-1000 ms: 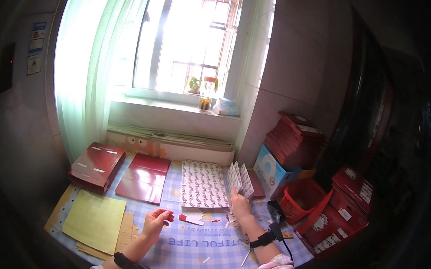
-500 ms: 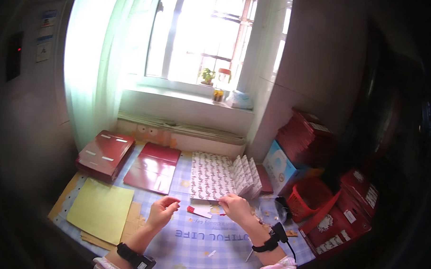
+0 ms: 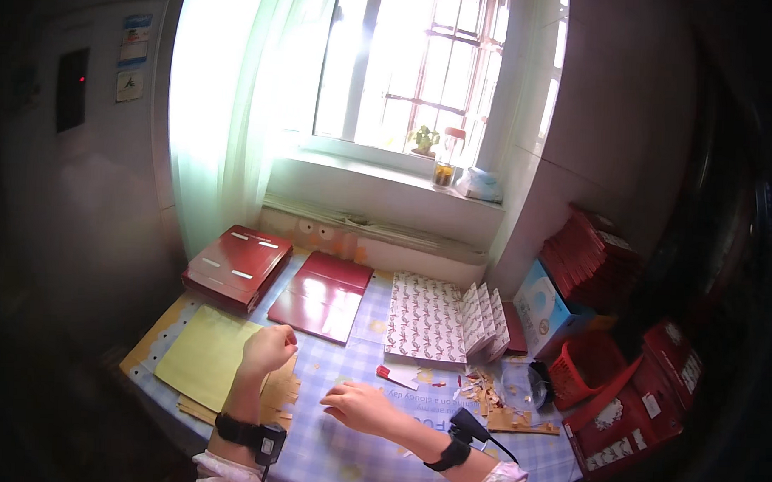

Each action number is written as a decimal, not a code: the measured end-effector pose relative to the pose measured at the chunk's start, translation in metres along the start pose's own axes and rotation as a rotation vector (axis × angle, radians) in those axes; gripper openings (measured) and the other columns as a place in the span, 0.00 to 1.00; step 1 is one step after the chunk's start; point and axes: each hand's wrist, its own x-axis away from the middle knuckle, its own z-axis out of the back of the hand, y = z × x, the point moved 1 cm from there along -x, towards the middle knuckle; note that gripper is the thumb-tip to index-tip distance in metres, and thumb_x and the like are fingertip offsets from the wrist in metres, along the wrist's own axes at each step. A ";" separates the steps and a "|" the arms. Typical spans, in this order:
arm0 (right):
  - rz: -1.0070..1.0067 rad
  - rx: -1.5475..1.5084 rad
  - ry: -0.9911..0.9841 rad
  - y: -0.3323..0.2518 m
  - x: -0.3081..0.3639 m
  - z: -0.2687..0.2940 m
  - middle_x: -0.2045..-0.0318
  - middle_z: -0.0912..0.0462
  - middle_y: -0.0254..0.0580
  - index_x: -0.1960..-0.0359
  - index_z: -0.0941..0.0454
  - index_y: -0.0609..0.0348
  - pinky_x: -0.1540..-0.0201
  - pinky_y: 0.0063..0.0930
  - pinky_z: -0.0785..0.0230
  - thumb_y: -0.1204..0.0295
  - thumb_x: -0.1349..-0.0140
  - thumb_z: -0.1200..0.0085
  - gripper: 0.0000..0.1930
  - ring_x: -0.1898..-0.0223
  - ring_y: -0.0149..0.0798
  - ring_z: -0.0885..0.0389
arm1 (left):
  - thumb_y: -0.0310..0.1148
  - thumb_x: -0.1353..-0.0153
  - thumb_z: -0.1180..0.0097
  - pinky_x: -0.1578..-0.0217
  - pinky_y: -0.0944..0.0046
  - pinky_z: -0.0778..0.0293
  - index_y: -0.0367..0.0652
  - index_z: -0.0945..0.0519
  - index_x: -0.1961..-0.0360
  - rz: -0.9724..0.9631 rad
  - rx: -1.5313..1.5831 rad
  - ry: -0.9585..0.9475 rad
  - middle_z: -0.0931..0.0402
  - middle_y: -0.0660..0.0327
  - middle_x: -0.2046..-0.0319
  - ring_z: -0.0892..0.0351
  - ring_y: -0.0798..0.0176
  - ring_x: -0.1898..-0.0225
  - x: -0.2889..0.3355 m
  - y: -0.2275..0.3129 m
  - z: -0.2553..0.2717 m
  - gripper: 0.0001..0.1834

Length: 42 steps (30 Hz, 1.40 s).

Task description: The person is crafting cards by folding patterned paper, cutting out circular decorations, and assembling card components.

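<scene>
Lying beside left hand (image 3: 268, 351), fingers curled, grip unclear: yellow sheet (image 3: 205, 354); right hand (image 3: 360, 408) loosely spread.

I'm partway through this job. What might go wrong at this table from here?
The left hand is at the edge of the yellow sheet, so a brush might shift it.
The black cable by the wrist of the right hand runs close to the paper scraps and could scatter them.
The stack of red folders above the blue box looks uneven, so a bump might send some sliding.
</scene>
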 end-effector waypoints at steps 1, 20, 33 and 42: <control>0.016 -0.025 -0.002 -0.003 -0.006 -0.006 0.67 0.23 0.36 0.66 0.22 0.54 0.60 0.32 0.32 0.68 0.47 0.48 0.08 0.63 0.39 0.25 | 0.35 0.54 0.43 0.65 0.60 0.28 0.46 0.22 0.71 0.087 -0.102 -0.095 0.23 0.57 0.70 0.23 0.57 0.66 0.000 -0.006 0.001 0.08; 0.130 0.098 0.057 -0.028 -0.048 -0.055 0.76 0.25 0.38 0.81 0.25 0.56 0.66 0.32 0.31 0.68 0.48 0.50 0.08 0.70 0.41 0.25 | 0.44 0.74 0.29 0.69 0.63 0.30 0.43 0.24 0.73 0.118 -0.169 -0.396 0.23 0.56 0.73 0.24 0.58 0.69 -0.003 -0.058 -0.003 0.25; -0.122 -0.136 -0.186 -0.012 -0.061 -0.052 0.70 0.22 0.45 0.73 0.21 0.60 0.64 0.35 0.30 0.69 0.50 0.50 0.09 0.68 0.46 0.23 | 0.46 0.73 0.30 0.68 0.63 0.29 0.45 0.24 0.72 0.127 -0.193 -0.426 0.23 0.58 0.72 0.24 0.58 0.67 -0.004 -0.054 0.001 0.26; 0.208 -0.108 0.038 -0.005 -0.052 -0.044 0.68 0.22 0.40 0.68 0.22 0.56 0.65 0.32 0.30 0.70 0.48 0.49 0.07 0.69 0.45 0.23 | 0.46 0.73 0.30 0.68 0.62 0.30 0.44 0.24 0.72 0.108 -0.159 -0.453 0.23 0.57 0.73 0.24 0.57 0.68 -0.007 -0.056 0.001 0.26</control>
